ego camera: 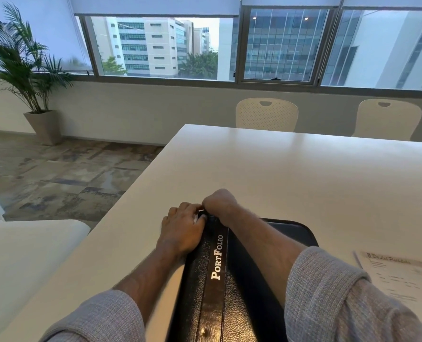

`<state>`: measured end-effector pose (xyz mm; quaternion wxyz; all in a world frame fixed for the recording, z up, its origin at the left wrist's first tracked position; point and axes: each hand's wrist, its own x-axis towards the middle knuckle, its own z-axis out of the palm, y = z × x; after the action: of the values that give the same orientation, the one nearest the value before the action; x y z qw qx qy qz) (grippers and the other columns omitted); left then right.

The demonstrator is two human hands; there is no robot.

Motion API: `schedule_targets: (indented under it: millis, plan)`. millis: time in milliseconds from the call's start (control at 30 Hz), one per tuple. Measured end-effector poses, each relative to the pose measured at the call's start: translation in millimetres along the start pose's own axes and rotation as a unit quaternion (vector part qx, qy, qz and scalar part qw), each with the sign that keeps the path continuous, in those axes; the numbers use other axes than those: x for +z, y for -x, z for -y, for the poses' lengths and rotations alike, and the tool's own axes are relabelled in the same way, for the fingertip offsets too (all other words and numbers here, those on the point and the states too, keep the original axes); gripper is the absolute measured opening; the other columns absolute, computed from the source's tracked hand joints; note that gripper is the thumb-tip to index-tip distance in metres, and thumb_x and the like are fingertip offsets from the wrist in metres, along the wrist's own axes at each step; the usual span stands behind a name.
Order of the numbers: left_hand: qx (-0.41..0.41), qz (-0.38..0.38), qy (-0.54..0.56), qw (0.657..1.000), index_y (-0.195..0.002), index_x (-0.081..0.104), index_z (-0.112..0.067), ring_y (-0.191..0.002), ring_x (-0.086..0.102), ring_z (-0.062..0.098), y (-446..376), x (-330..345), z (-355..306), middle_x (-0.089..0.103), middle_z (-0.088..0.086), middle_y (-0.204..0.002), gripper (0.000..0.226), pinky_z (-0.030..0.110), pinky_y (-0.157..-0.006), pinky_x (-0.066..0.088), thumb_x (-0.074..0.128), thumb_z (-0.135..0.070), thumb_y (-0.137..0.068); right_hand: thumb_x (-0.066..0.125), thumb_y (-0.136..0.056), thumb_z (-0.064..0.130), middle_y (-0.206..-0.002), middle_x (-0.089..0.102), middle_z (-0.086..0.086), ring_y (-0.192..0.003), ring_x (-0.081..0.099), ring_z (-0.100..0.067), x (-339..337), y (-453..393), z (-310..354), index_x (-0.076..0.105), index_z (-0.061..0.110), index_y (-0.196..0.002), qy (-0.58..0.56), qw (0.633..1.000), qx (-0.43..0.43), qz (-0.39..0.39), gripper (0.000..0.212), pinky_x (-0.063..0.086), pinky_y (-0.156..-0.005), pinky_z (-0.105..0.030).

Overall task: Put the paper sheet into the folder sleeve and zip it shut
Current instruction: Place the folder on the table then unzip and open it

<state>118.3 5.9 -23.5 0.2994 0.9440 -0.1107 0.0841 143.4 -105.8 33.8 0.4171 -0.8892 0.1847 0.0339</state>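
A black leather folder (214,280) marked "PortFolio" lies on the white table (291,174), running from the near edge away from me. My left hand (180,230) rests flat on the folder's far left corner, fingers curled at its end. My right hand (221,202) is closed in a fist at the same far end, pinching something small and dark that looks like the zip pull; the fingers hide it. A printed paper sheet (400,275) lies on the table at the right, outside the folder.
Two white chairs (266,114) stand behind the table's far edge under the window. A potted palm (29,70) stands on the floor at the far left. A white seat (19,255) is at my near left.
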Motion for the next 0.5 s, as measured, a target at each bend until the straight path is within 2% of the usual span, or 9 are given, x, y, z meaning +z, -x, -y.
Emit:
schedule_targets:
  millis: [100, 233, 367, 433, 500]
  plan:
    - [-0.003, 0.005, 0.004, 1.000, -0.127, 0.052, -0.033, -0.117, 0.040, 0.014, 0, -1, -1, 0.052, -0.008, -0.128, 0.038, 0.037, -0.095, 0.031, 0.039, -0.046, -0.093, 0.059, -0.076, 0.018, -0.087, 0.069, -0.008, -0.086, 0.067, -0.026, 5, 2, -3, 0.066, 0.010, -0.085, 0.013, 1.000, -0.002, -0.022, 0.014, 0.054, -0.087, -0.046]
    - [-0.008, 0.005, 0.007, 1.000, -0.122, 0.055, -0.030, -0.113, 0.041, 0.014, 1, -2, -2, 0.053, -0.006, -0.126, 0.039, 0.036, -0.092, 0.033, 0.037, -0.044, -0.091, 0.058, -0.081, 0.027, -0.093, 0.068, -0.006, -0.089, 0.062, -0.026, 10, 4, -9, 0.064, 0.012, -0.095, 0.066, 0.995, -0.030, -0.061, 0.021, 0.048, -0.087, -0.043]
    - [-0.008, 0.013, 0.000, 1.000, -0.122, 0.054, -0.031, -0.114, 0.040, 0.013, 1, -2, -1, 0.052, -0.008, -0.124, 0.038, 0.035, -0.094, 0.031, 0.037, -0.047, -0.093, 0.059, -0.082, 0.027, -0.086, 0.066, -0.004, -0.087, 0.061, -0.026, 9, 2, -13, 0.061, 0.015, -0.079, 0.093, 0.991, -0.044, -0.083, 0.012, 0.045, -0.083, -0.041]
    - [-0.005, 0.013, -0.004, 1.000, -0.121, 0.055, -0.030, -0.115, 0.039, 0.012, 1, -2, -2, 0.051, -0.009, -0.123, 0.036, 0.035, -0.095, 0.031, 0.038, -0.048, -0.093, 0.060, -0.082, 0.027, -0.076, 0.059, -0.001, -0.087, 0.058, -0.026, 7, 1, -16, 0.052, 0.019, -0.069, 0.115, 0.988, -0.046, -0.096, 0.017, 0.038, -0.078, -0.039]
    - [-0.004, 0.011, -0.005, 1.000, -0.120, 0.055, -0.030, -0.116, 0.039, 0.013, 1, -3, -2, 0.051, -0.008, -0.123, 0.035, 0.035, -0.096, 0.030, 0.039, -0.048, -0.094, 0.060, -0.081, 0.027, -0.070, 0.055, 0.001, -0.085, 0.057, -0.025, 4, -1, -18, 0.051, 0.020, -0.066, 0.131, 0.984, -0.049, -0.108, 0.019, 0.032, -0.077, -0.040]
